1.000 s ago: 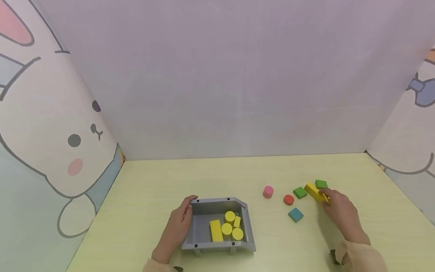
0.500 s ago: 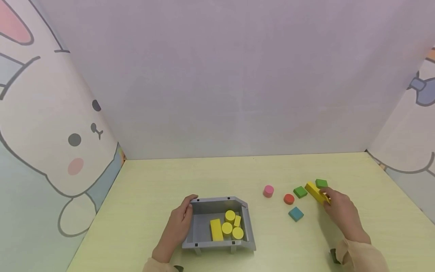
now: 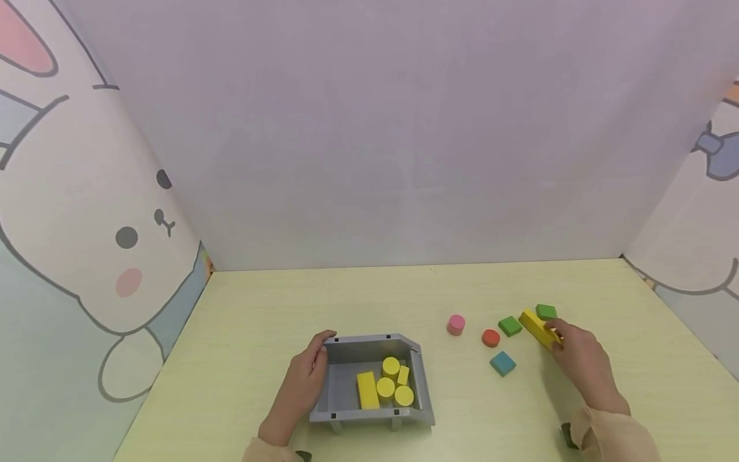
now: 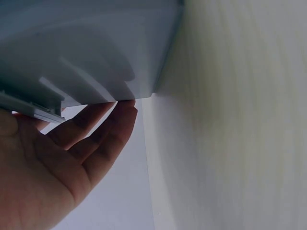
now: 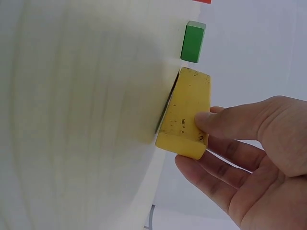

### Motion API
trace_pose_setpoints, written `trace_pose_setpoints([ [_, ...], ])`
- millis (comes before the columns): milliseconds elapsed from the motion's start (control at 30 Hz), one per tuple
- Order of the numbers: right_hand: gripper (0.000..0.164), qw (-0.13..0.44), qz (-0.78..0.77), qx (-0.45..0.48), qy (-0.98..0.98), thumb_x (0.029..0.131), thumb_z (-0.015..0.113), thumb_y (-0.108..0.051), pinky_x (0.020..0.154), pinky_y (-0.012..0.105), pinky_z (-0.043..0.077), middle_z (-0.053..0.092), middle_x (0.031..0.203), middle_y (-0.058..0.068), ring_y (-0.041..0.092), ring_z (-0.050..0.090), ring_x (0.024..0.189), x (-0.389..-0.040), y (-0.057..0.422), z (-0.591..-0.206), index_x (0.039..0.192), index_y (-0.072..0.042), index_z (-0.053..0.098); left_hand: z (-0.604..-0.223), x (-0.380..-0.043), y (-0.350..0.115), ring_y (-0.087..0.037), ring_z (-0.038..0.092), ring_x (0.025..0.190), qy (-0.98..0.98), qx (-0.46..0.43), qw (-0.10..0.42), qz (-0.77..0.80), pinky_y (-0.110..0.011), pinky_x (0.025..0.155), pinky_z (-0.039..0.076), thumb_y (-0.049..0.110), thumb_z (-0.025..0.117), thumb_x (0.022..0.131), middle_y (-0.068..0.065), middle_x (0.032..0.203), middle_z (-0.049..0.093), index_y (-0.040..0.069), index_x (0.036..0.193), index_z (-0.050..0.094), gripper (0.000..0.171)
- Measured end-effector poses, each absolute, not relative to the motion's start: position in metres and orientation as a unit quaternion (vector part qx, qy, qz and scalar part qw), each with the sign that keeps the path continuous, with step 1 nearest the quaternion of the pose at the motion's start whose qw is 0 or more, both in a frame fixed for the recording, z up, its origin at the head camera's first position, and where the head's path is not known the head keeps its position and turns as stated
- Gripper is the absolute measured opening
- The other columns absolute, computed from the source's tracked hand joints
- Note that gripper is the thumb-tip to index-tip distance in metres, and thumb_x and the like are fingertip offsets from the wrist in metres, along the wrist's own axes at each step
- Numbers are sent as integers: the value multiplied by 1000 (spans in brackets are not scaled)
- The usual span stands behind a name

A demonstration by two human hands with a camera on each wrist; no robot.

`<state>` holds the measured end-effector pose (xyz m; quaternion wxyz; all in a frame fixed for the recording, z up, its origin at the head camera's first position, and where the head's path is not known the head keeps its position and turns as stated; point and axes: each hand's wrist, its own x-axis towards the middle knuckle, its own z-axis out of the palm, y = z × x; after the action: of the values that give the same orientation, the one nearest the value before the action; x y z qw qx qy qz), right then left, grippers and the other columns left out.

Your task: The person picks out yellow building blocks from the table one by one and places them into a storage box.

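Note:
My left hand (image 3: 301,377) grips the left wall of a grey plastic bin (image 3: 360,341), thumb at the rim and fingers against the outer wall, which the left wrist view shows from outside. Inside the bin are a yellow rectangular block (image 3: 367,390), a smaller yellow block (image 3: 403,376) and three yellow cylinders (image 3: 385,389). At the right, my right hand (image 3: 583,362) pinches the near end of a long yellow block (image 3: 534,326) between thumb and fingers. In the right wrist view this yellow block (image 5: 184,105) is speckled with dark marks and stays close to the tabletop.
Beside the held block lie two green blocks (image 3: 510,326), one on each side. Further left are a red disc (image 3: 491,338), a blue-green square block (image 3: 503,364) and a pink cylinder (image 3: 456,325). A pale wall (image 3: 404,192) stands behind the table (image 3: 260,301).

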<state>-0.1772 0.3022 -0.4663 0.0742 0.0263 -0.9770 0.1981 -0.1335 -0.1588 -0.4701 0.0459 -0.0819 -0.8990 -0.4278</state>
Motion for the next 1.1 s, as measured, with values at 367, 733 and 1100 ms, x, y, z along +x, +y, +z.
trace_pose_setpoints([
  [367,30,87,196,25,-976,78,64,13,63,55,50,61,99,36,48,62,83,-175,303,-468,107,11,61,-469,-133,-158,-3,27,49,-899,-79,44,-428,-26,53,34,13,34,106,8,56,31,11,134,52,33],
  [733,30,106,198,25,-974,77,65,14,66,57,49,61,101,37,50,61,86,-172,301,-468,107,12,61,-467,-133,-158,-4,27,50,-901,-74,36,-426,-26,54,34,14,34,107,8,56,31,12,134,52,33],
  [1100,29,121,204,26,-971,77,64,14,61,54,50,62,101,36,46,62,81,-167,299,-466,107,10,62,-467,-133,-158,-4,28,51,-902,-76,40,-423,-27,55,35,13,34,106,8,57,32,11,134,52,33],
])
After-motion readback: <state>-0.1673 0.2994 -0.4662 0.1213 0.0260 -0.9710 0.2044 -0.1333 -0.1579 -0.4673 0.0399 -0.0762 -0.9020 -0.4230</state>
